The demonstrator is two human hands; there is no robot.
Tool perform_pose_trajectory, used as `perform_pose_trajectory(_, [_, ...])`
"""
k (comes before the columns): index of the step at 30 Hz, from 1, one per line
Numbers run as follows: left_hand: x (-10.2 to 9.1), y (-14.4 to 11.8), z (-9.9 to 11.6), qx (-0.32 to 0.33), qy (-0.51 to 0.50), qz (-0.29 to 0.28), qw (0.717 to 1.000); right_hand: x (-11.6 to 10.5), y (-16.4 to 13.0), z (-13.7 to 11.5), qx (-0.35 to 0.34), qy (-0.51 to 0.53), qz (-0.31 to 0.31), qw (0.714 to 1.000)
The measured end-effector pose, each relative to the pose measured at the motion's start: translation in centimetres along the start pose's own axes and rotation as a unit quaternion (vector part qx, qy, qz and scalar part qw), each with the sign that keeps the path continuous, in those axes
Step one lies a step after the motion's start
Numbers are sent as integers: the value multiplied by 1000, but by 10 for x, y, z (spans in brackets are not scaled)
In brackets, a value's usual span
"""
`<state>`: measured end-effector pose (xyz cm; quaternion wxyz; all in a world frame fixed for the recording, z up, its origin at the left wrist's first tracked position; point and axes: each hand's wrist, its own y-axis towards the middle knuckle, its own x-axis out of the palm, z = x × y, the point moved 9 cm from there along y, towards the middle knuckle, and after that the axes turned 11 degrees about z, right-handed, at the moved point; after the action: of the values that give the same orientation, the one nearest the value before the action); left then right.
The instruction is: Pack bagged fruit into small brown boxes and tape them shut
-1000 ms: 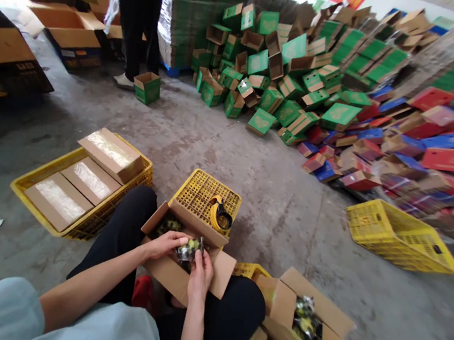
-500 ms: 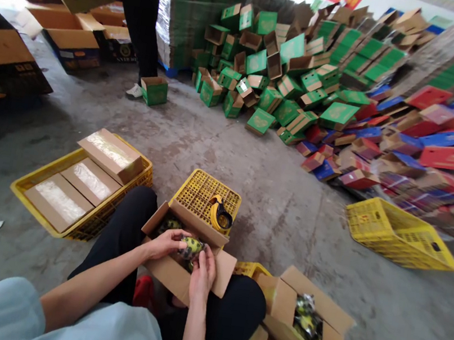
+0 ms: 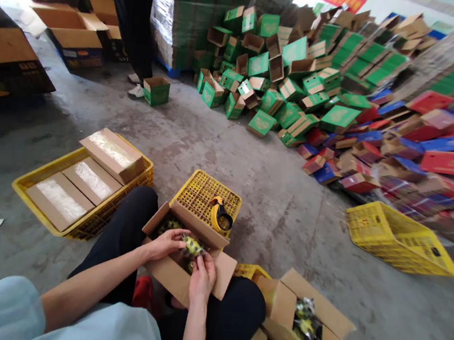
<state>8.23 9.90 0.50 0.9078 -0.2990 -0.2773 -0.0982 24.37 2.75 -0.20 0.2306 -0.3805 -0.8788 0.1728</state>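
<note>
Matt cardboard box, glossy plastic-wrapped packet, rough concrete floor.

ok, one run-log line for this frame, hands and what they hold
left hand: on small yellow-green wrapped packet | right hand: on same packet | packet: over open brown cardboard box on lap

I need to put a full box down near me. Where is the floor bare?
Bare concrete lies between the yellow crate of sealed boxes, the green box pile and the tipped yellow crate. Crowded: the lap box, where both hands work.
</note>
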Motion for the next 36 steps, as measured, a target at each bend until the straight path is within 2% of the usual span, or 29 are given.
perform_pose_trajectory(6, [1, 1, 1, 24, 42, 6, 999, -4, 1, -2, -19, -9, 2, 1000])
perform_pose_trajectory(11, [8, -3, -2, -14, 44, -19, 999, -4, 0, -2, -27, -3, 4, 1000])
perform_pose_trajectory(16, [3, -5, 4, -11, 36, 18, 999, -5, 1, -2, -56, -8, 15, 998])
perform_pose_trajectory(21, [-1, -7, 11, 21, 12, 23, 999, -6, 3, -4, -79, -47, 29, 995])
perform_pose_trajectory(27, [-4, -7, 9, 33, -6, 10, 999, -4, 4, 2, 8, -50, 36, 998])
perform_pose_trajectory(31, [-4, -7, 8, 30, -14, 1, 999, 11, -2, 14, 90, -84, -48, 991])
perform_pose_trajectory(33, [-3, -8, 10, 38, -8, -1, 999, 14, -6, 16, 98, -81, -69, 989])
perform_pose_trajectory(36, [1, -9, 13, 40, -10, 1, 999, 9, -6, 10, 65, -54, -55, 995])
